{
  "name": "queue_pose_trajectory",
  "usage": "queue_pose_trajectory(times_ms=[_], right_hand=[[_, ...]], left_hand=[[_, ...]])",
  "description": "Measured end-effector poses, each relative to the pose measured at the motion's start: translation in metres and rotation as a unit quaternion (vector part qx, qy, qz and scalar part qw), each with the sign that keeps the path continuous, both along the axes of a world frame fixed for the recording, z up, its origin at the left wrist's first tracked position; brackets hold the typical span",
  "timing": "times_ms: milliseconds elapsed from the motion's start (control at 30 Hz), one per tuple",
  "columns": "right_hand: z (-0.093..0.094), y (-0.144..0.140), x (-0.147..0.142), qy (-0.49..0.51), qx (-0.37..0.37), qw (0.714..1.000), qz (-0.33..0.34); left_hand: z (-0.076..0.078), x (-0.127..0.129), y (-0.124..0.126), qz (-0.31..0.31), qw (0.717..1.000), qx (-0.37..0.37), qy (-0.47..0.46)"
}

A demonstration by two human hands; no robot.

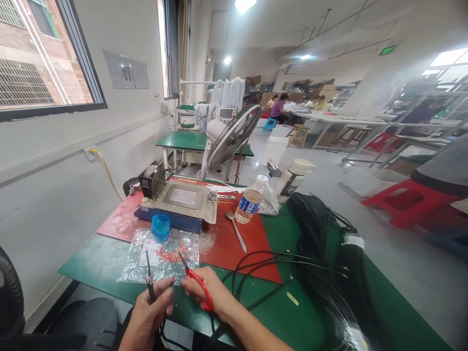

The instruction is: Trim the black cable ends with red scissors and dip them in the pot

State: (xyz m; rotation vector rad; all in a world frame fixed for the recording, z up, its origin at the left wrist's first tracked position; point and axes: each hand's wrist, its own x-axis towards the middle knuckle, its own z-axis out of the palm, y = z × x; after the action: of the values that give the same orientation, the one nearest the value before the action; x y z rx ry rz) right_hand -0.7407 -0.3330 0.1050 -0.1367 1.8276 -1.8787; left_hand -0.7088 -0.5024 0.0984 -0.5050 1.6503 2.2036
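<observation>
My left hand (pixel 155 303) is closed around a black cable (pixel 150 288), whose thin end sticks up past the fingers. A small end, perhaps of a cable, shows at my left fingertips, too small to make out fully. In my right hand (pixel 209 288) are red-handled scissors (pixel 201 285), the blades pointing up and to the left, close to the left hand. Beyond both hands lies a clear plastic bag (pixel 133 261) with red and pale scraps (pixel 171 252) scattered over it. A blue round cap-like cup (pixel 161 228) stands on the bag's far edge.
A blue-based metal device (pixel 171 219) with a small black fan (pixel 153 180) sits behind the bag. Further right are a spoon (pixel 237 231), a labelled bottle (pixel 249 204), a pale flask (pixel 294 178) and bundled black cables (pixel 310 229). A large fan (pixel 234 139) stands beyond the table.
</observation>
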Motion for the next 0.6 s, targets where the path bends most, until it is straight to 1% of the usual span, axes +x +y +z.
queue_pose_trajectory(times_ms=[100, 200, 267, 300, 333, 367, 400, 467, 533, 600], right_hand=[[0.005, -0.009, 0.001, -0.026, -0.056, 0.998, -0.023], [0.007, -0.016, 0.002, -0.034, -0.068, 0.997, -0.028], [0.007, -0.017, 0.002, -0.024, -0.047, 0.998, -0.018], [0.007, -0.016, 0.003, 0.005, -0.02, 1.0, -0.01], [0.007, -0.015, 0.004, 0.055, 0.021, 0.998, -0.005], [0.008, -0.013, 0.005, 0.122, 0.073, 0.99, -0.006], [0.009, -0.011, 0.007, 0.201, 0.13, 0.971, -0.013], [0.011, -0.006, 0.011, 0.347, 0.229, 0.909, -0.038], [0.011, -0.001, 0.015, 0.433, 0.285, 0.854, -0.048], [0.009, 0.004, 0.019, 0.477, 0.317, 0.818, -0.042]], left_hand=[[0.0, 0.006, 0.0, -0.005, 1.0, 0.018, -0.005], [0.001, 0.011, 0.002, -0.012, 1.0, 0.012, 0.003], [0.002, 0.013, 0.002, -0.01, 1.0, -0.001, 0.006], [0.002, 0.013, 0.002, -0.006, 1.0, -0.004, 0.006], [0.003, 0.014, 0.002, -0.004, 1.0, -0.003, 0.006], [0.003, 0.014, 0.001, -0.004, 1.0, 0.0, 0.007], [0.005, 0.014, 0.001, -0.004, 1.0, 0.005, 0.008], [0.008, 0.015, 0.0, 0.006, 1.0, 0.015, 0.01], [0.01, 0.016, 0.0, 0.028, 0.999, 0.018, 0.011], [0.012, 0.018, 0.0, 0.043, 0.999, 0.016, 0.007]])
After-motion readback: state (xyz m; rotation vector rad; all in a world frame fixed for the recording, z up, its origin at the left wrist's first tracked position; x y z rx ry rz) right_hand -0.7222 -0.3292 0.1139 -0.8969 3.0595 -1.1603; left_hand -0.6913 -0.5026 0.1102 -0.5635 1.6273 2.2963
